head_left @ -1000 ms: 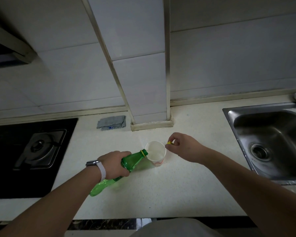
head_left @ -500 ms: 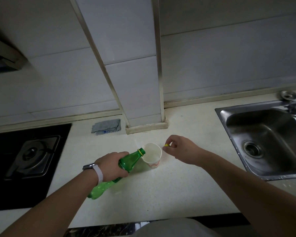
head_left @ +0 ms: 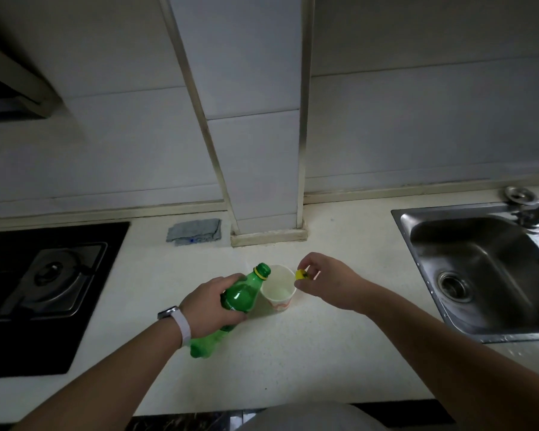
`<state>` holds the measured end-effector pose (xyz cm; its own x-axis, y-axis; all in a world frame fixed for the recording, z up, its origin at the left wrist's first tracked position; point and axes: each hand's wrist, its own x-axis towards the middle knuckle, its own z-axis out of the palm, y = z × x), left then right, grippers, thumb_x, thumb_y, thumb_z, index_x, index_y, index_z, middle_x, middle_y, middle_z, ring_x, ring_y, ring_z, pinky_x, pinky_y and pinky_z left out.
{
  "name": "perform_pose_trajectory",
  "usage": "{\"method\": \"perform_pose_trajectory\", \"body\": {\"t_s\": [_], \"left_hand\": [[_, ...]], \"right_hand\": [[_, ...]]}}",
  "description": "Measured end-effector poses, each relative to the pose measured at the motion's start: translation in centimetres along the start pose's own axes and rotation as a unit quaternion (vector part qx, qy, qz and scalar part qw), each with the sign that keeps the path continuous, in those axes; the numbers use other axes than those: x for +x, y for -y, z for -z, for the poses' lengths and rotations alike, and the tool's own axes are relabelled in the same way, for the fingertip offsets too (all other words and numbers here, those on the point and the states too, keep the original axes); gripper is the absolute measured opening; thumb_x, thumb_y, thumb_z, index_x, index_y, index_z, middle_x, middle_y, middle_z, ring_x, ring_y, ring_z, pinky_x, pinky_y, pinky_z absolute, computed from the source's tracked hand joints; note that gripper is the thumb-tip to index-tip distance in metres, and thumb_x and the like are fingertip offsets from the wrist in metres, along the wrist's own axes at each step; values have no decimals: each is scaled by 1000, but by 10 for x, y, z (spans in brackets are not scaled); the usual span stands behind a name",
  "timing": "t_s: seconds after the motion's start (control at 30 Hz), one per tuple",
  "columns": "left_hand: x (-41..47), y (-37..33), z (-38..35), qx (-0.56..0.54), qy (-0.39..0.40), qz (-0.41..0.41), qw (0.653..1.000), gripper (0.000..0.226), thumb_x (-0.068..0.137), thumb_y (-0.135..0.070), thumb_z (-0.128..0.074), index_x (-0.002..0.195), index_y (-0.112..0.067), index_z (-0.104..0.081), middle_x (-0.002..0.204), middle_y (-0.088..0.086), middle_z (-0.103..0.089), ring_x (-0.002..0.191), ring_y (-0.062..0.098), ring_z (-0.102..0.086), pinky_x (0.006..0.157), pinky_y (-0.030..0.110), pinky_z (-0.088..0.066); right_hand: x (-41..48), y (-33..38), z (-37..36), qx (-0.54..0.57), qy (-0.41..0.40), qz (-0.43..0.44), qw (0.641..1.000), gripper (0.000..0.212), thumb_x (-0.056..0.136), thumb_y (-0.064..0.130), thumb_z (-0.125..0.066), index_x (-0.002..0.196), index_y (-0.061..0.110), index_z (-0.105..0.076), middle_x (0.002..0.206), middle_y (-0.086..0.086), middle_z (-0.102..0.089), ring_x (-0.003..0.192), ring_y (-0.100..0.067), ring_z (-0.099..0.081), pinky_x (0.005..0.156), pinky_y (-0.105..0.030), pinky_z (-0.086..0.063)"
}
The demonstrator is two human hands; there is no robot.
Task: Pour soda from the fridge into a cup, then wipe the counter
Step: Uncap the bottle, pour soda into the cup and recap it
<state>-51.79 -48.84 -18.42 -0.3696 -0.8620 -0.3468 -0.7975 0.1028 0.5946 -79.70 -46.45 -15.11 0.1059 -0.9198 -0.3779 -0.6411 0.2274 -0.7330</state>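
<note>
A white paper cup [head_left: 278,289] stands upright on the pale speckled worktop [head_left: 293,362], in front of the foot of the tiled wall column [head_left: 268,234], and it serves here as the marker for everything else. Just to the cup's left, the left hand [head_left: 210,306] is wrapped firmly around the middle of a green soda bottle [head_left: 234,301]; a watch with a pale strap [head_left: 176,318] sits on that wrist. The bottle is uncapped and leans, its base low and toward the person, its open mouth [head_left: 262,270] raised and lying at the cup's left rim, with a yellow ring just below the mouth. Whether liquid is running from it cannot be told; the cup's inside looks pale and its level is unclear. Just to the cup's right, the right hand [head_left: 327,283] has its fingertips pinched together on a small yellow bottle cap [head_left: 301,275], held above the cup's right rim. The two hands are apart, with the cup between them. Behind the cup and to its left, a folded grey cloth [head_left: 195,231] lies flat on the worktop by the wall. Far to the cup's left is a black gas hob [head_left: 44,284], and well to its right a steel sink [head_left: 479,265] is set into the worktop.
</note>
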Motion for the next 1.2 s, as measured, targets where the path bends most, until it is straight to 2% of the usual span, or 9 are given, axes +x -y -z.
{"method": "perform_pose_trajectory", "body": {"t_s": [0.23, 0.4, 0.6, 0.73, 0.8, 0.9, 1.07, 1.13, 1.2], "left_hand": [[-7, 6, -10, -139, -59, 25, 988, 84, 63, -36, -87, 136, -42, -46, 120, -7, -60, 104, 10, -59, 90, 31, -52], [-13, 8, -17, -227, -82, 17, 970, 80, 47, -49, -87, 114, -66, -46, 121, -9, -62, 106, 9, -62, 93, 34, -55], [-14, 8, -13, -224, -69, -19, 972, 88, 55, -45, -87, 135, -41, -51, 124, -14, -63, 108, 6, -61, 94, 32, -53], [-15, 16, -7, -192, -73, -41, 978, 83, 57, -49, -86, 130, -52, -47, 124, -15, -61, 108, 6, -60, 94, 31, -53], [-18, 19, -6, -170, -71, -51, 982, 79, 61, -44, -86, 123, -60, -41, 123, -14, -60, 107, 6, -59, 93, 25, -51], [-20, 23, -5, -146, -62, -68, 985, 78, 64, -42, -86, 126, -56, -40, 119, -12, -61, 104, 6, -59, 90, 23, -50], [-21, 31, -8, -123, -43, -90, 987, 82, 63, -52, -80, 136, -47, -44, 114, -13, -63, 102, 7, -60, 91, 34, -52], [-21, 34, -7, -125, -41, -94, 987, 82, 65, -50, -81, 137, -48, -42, 116, -13, -62, 102, 8, -60, 90, 33, -52], [-19, 38, -5, -126, -39, -99, 986, 82, 66, -50, -82, 137, -49, -41, 117, -12, -63, 103, 8, -60, 91, 33, -52]], "right_hand": [[1, 37, -3, -36, 1, 64, 997, 31, 86, 28, -71, 115, 35, -62, 99, 17, -57, 84, -17, -64, 74, -30, -54], [1, 77, -5, -86, -34, 150, 984, 36, 88, 22, -67, 122, 33, -62, 107, 17, -61, 90, -6, -60, 82, -25, -51], [3, 107, -17, -178, -12, 219, 959, 37, 89, 15, -65, 122, 31, -65, 117, 11, -64, 91, -3, -57, 75, -12, -41], [0, 127, -16, -260, 21, 224, 939, 35, 91, 11, -62, 122, 27, -65, 122, 9, -63, 99, -5, -52, 87, -21, -45], [-1, 135, -16, -303, 47, 209, 929, 31, 92, 18, -62, 122, 27, -63, 120, 10, -64, 99, -5, -51, 86, -24, -45], [3, 141, -17, -368, 62, 157, 914, 33, 91, 46, -61, 118, 27, -64, 106, 9, -65, 89, -8, -54, 73, -26, -44], [10, 140, -32, -447, 42, 68, 891, 75, 90, 75, -26, 84, 13, -68, 74, 0, -63, 67, -13, -58, 59, -27, -44], [8, 135, -39, -433, 6, 71, 898, 80, 90, 75, -16, 93, 15, -69, 85, -1, -68, 76, -14, -62, 68, -31, -51], [4, 134, -43, -372, -25, 86, 924, 70, 92, 70, -19, 117, 22, -63, 113, 3, -65, 95, -14, -60, 82, -37, -52]]}}
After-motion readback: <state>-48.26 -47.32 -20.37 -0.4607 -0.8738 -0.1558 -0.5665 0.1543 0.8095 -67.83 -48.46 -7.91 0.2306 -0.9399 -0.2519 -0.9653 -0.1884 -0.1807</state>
